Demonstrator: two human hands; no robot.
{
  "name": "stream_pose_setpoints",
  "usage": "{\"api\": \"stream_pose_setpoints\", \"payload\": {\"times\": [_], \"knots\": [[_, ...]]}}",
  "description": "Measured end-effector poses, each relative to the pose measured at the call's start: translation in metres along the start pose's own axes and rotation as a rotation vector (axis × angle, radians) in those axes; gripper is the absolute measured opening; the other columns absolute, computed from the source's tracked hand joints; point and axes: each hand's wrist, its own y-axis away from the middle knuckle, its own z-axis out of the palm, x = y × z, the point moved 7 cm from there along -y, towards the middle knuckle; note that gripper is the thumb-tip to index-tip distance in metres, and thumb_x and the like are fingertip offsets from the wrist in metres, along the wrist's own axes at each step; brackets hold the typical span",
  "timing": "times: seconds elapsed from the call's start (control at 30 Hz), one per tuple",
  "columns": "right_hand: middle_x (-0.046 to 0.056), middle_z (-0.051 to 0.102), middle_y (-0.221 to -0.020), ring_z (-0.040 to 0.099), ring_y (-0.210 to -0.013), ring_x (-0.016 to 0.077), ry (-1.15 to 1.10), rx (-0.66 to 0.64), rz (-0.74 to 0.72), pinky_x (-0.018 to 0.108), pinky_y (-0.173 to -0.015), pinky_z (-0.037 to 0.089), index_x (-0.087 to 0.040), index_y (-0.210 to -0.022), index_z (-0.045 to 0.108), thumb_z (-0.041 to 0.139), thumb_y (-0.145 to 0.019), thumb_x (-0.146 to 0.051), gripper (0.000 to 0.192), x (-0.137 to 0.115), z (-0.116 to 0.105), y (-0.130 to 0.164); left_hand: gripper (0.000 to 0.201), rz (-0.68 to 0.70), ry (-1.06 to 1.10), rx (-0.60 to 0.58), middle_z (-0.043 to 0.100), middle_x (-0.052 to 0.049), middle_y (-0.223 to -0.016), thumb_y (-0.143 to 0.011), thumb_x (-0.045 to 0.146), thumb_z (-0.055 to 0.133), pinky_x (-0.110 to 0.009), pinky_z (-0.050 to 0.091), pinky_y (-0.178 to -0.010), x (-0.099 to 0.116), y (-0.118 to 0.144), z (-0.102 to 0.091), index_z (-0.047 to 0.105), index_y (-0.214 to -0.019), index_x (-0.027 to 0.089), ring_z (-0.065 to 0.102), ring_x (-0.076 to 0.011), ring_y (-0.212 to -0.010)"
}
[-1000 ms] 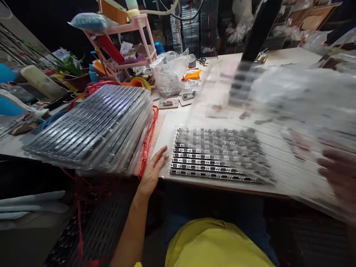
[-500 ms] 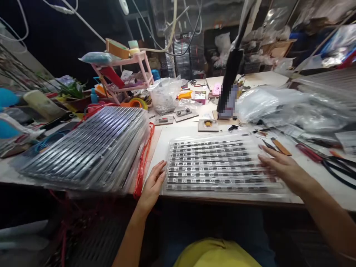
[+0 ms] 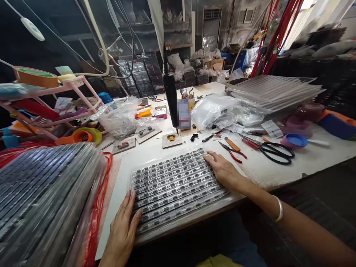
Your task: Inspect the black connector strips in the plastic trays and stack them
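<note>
Left hand (image 3: 121, 233): one, flat, fingers (image 3: 130, 207) stretched and slightly spread, tips pressing the near left edge of the tray (image 3: 178, 189); gripping nothing.

Right hand (image 3: 223, 170): one, palm down, fingers (image 3: 209, 157) loosely open, resting on the tray's far right corner; gripping nothing. One pale bangle (image 3: 279, 208) on that wrist.

Tray: one, clear plastic, flat on the counter (image 3: 278, 168) at its near edge, between the two hands. Holds roughly ten rows of metal strips; exact count cannot be told.

Right of the tray, on the counter: one pair of black scissors (image 3: 275, 151), one pair of red-handled pliers (image 3: 232, 152), one blue lid (image 3: 294, 141).

Behind the tray: three small boards (image 3: 172, 140), one black stand (image 3: 170, 92), clear bags (image 3: 214, 109).

Far right: one pile of empty trays (image 3: 274, 91).

Left: one wrapped stack of filled trays (image 3: 47, 196), bound with red cord (image 3: 96, 218); one pink rack (image 3: 66, 100) behind it.
</note>
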Motion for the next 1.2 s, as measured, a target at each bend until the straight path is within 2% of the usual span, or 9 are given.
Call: {"api": "stream_pose_setpoints", "payload": {"times": [0.13, 0.27, 0.4, 0.5, 0.6, 0.7, 0.8, 1.0, 1.2], "knots": [[0.022, 0.046, -0.139, 0.06, -0.101, 0.0267, 0.062, -0.04, -0.04, 0.043, -0.085, 0.051, -0.008, -0.131, 0.052, 0.036, -0.071, 0.005, 0.063, -0.004, 0.002, -0.004, 0.056, -0.003, 0.105, -0.016, 0.031, 0.002, -0.154, -0.088, 0.043, 0.049, -0.047, 0.018, -0.116, 0.007, 0.001, -0.004, 0.036, -0.142, 0.035, 0.027, -0.0231, -0.141], [0.015, 0.049, -0.138, 0.058, -0.109, 0.0236, 0.019, -0.056, -0.145, 0.038, -0.09, 0.049, -0.014, -0.128, 0.056, 0.039, -0.077, 0.001, 0.055, 0.0, -0.004, -0.003, 0.049, -0.12, 0.2, -0.027, 0.034, 0.011, -0.151, -0.09, 0.045, 0.044, -0.041, 0.018, -0.117, 0.012, 0.004, -0.018, 0.039, -0.139, 0.041, 0.026, -0.0202, -0.142], [0.012, 0.049, -0.14, 0.057, -0.11, 0.0231, -0.015, -0.068, -0.2, 0.038, -0.09, 0.046, -0.017, -0.128, 0.055, 0.039, -0.077, 0.0, 0.056, 0.004, -0.006, 0.001, 0.05, -0.23, 0.2, -0.068, 0.035, 0.012, -0.15, -0.09, 0.048, 0.041, -0.042, 0.023, -0.116, 0.007, 0.006, -0.02, 0.038, -0.14, 0.043, 0.028, -0.0215, -0.141], [0.014, 0.047, -0.141, 0.059, -0.102, 0.0241, 0.092, -0.118, -0.161, 0.04, -0.087, 0.045, -0.015, -0.131, 0.052, 0.038, -0.074, 0.003, 0.061, 0.0, -0.002, 0.0, 0.052, -0.182, 0.198, -0.055, 0.033, 0.01, -0.152, -0.089, 0.048, 0.046, -0.042, 0.019, -0.117, 0.006, 0.004, -0.016, 0.038, -0.14, 0.041, 0.026, -0.0218, -0.142], [0.016, 0.054, -0.132, 0.06, -0.097, 0.024, 0.14, -0.147, -0.137, 0.039, -0.084, 0.044, -0.012, -0.128, 0.054, 0.037, -0.074, 0.004, 0.058, -0.009, -0.003, -0.006, 0.05, -0.112, 0.208, -0.01, 0.035, 0.007, -0.151, -0.089, 0.045, 0.048, -0.044, 0.016, -0.118, 0.01, 0.003, -0.012, 0.042, -0.138, 0.038, 0.026, -0.0217, -0.142], [0.013, 0.062, -0.117, 0.062, -0.084, 0.0192, 0.119, -0.136, -0.125, 0.031, -0.074, 0.045, -0.015, -0.12, 0.059, 0.038, -0.074, 0.003, 0.053, -0.01, -0.01, -0.015, 0.048, -0.077, 0.197, 0.036, 0.037, 0.005, -0.15, -0.089, 0.043, 0.048, -0.046, 0.017, -0.117, 0.013, 0.004, -0.012, 0.044, -0.137, 0.036, 0.028, -0.0225, -0.141], [0.008, 0.063, -0.112, 0.062, -0.074, 0.0138, 0.079, -0.091, -0.099, 0.025, -0.066, 0.045, -0.019, -0.12, 0.058, 0.038, -0.076, 0.001, 0.053, 0.002, -0.016, -0.023, 0.05, -0.048, 0.188, -0.001, 0.037, 0.003, -0.151, -0.089, 0.042, 0.049, -0.048, 0.021, -0.116, 0.013, 0.004, -0.011, 0.043, -0.138, 0.035, 0.03, -0.0239, -0.14], [0.012, 0.054, -0.132, 0.056, -0.109, 0.021, 0.022, 0.035, -0.062, 0.035, -0.091, 0.046, -0.013, -0.126, 0.055, 0.034, -0.08, -0.001, 0.052, 0.023, -0.003, -0.024, 0.054, -0.019, 0.206, -0.061, 0.035, 0.003, -0.151, -0.089, 0.041, 0.049, -0.049, 0.024, -0.114, 0.011, 0.005, -0.012, 0.037, -0.141, 0.037, 0.029, -0.0237, -0.14], [0.022, 0.052, -0.133, 0.059, -0.103, 0.0285, 0.023, -0.006, -0.118, 0.047, -0.088, 0.047, -0.006, -0.122, 0.057, 0.037, -0.077, 0.003, 0.05, 0.007, 0.021, -0.024, 0.056, -0.066, 0.13, -0.006, 0.032, 0.001, -0.153, -0.089, 0.042, 0.048, -0.046, 0.019, -0.116, 0.011, 0.006, -0.005, 0.035, -0.143, 0.033, 0.028, -0.0227, -0.141]]}}
